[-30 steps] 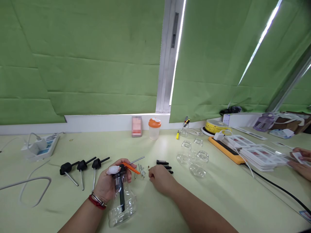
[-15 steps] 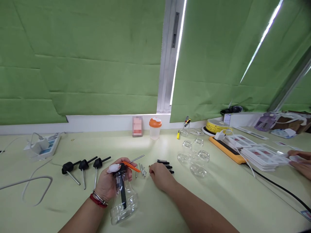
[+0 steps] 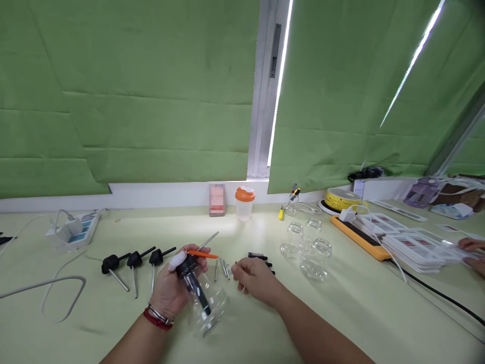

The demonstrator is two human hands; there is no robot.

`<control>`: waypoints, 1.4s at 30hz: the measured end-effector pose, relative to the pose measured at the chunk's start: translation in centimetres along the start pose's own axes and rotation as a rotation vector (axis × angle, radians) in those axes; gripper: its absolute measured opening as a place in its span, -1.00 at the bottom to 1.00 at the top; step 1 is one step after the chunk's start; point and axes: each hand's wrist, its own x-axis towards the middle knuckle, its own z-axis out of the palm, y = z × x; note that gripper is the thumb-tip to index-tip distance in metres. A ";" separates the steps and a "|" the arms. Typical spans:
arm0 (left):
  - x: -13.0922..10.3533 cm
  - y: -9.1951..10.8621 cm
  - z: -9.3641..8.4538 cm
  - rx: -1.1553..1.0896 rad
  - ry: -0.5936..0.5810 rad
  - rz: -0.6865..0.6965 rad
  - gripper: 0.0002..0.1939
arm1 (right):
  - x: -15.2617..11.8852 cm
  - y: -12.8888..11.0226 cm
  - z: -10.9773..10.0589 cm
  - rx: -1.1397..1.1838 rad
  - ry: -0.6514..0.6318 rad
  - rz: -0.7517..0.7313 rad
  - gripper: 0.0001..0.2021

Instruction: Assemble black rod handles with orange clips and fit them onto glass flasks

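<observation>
My left hand (image 3: 170, 288), its thumb wrapped in white, is closed around the neck of a clear bottle (image 3: 216, 312). The bottle is tilted, with its base towards the lower right. On it sits a black cap (image 3: 186, 266) with an orange lever (image 3: 204, 254) and a thin metal tube; a dark tube hangs inside. Just right of several small metal pins (image 3: 226, 269) is my right hand (image 3: 257, 278), fingers curled and thumb against the index finger. What it pinches, if anything, I cannot make out. Black parts with springs (image 3: 258, 255) lie partly hidden behind it.
Three black caps with metal tubes (image 3: 134, 260) lie to the left, near a white power strip (image 3: 85, 231) and cable. Clear glass bottles (image 3: 314, 268) stand at the right, beside an orange-edged power strip (image 3: 359, 240) and stacked cards (image 3: 413, 250). Another person's hand (image 3: 472, 244) is at far right.
The bottle in my left hand has tipped further, its base swinging right and its orange lever turning. My right hand has drawn slightly up, its fingers curled. The view has shifted a little.
</observation>
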 end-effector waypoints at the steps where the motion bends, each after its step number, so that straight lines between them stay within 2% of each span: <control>1: 0.0 -0.1 0.2 -0.026 0.034 0.046 -0.85 | -0.3 -0.2 0.5 0.200 -0.105 0.047 -0.52; 3: 0.0 -0.2 0.5 -0.054 0.063 0.121 -0.82 | -0.8 -0.6 1.6 0.556 -0.286 0.145 -0.44; 5: 0.0 -0.3 0.7 -0.031 0.066 0.152 -0.78 | -1.1 -1.0 2.2 0.772 -0.346 0.176 -0.42; 7: -0.1 -0.5 0.7 0.068 0.055 0.150 -0.77 | -1.2 -1.3 2.1 0.846 -0.288 0.157 -0.47; 9: -0.2 -0.6 0.7 0.254 0.033 0.154 -0.77 | -1.0 -1.5 1.4 0.821 -0.191 0.136 -0.53; 11: -0.3 -0.7 0.7 0.504 0.027 0.171 -0.74 | -0.8 -1.6 0.6 0.728 -0.122 0.122 -0.54; 14: -0.4 -0.6 0.8 0.822 0.089 0.190 -0.60 | -0.9 -1.8 0.0 0.510 -0.041 0.047 -0.51; 17: -0.4 -0.2 1.0 0.948 0.119 0.218 -0.56 | -1.5 -2.4 0.2 0.316 0.035 -0.078 -0.50; 19: -0.3 0.0 0.9 0.934 0.107 0.183 -0.55 | -2.0 -2.9 0.3 0.121 0.077 -0.224 -0.44; 22: 0.1 -0.1 0.4 0.799 0.110 0.044 -0.56 | -2.6 -3.4 0.1 -0.253 0.159 -0.551 -0.24; 25: 0.4 -0.3 -0.3 0.682 0.109 -0.051 -0.57 | -2.8 -3.4 -0.4 -0.584 0.179 -0.841 -0.30; 28: 0.5 -0.3 -0.6 0.634 0.104 -0.117 -0.56 | -2.7 -2.8 -0.6 -0.763 0.150 -0.970 -0.32; 30: 0.3 -0.2 -0.3 0.638 0.121 -0.080 -0.58 | -2.5 -2.3 -0.4 -0.661 0.154 -0.903 -0.26; 31: 0.2 -0.2 -0.1 0.659 0.139 -0.033 -0.59 | -2.3 -2.0 -0.2 -0.539 0.161 -0.812 -0.18; 33: 0.0 -0.3 0.4 0.733 0.189 0.077 -0.61 | -2.0 -1.6 0.2 -0.198 0.141 -0.515 -0.08; 35: -0.1 -0.5 0.8 0.804 0.222 0.153 -0.61 | -1.6 -1.3 0.4 0.143 0.016 -0.175 -0.20; 36: -0.1 -0.5 0.9 0.823 0.230 0.172 -0.60 | -1.4 -1.2 0.5 0.264 -0.062 -0.055 -0.28; 37: -0.2 -0.5 0.9 0.833 0.232 0.177 -0.59 | -1.3 -1.1 0.5 0.334 -0.124 0.004 -0.33; 39: -0.1 -0.4 1.0 0.836 0.232 0.158 -0.58 | -1.3 -1.1 0.2 0.312 -0.144 -0.053 -0.33; 42: -0.1 0.1 1.0 0.813 0.240 0.125 -0.60 | -1.5 -1.3 -0.5 0.042 -0.007 -0.359 -0.22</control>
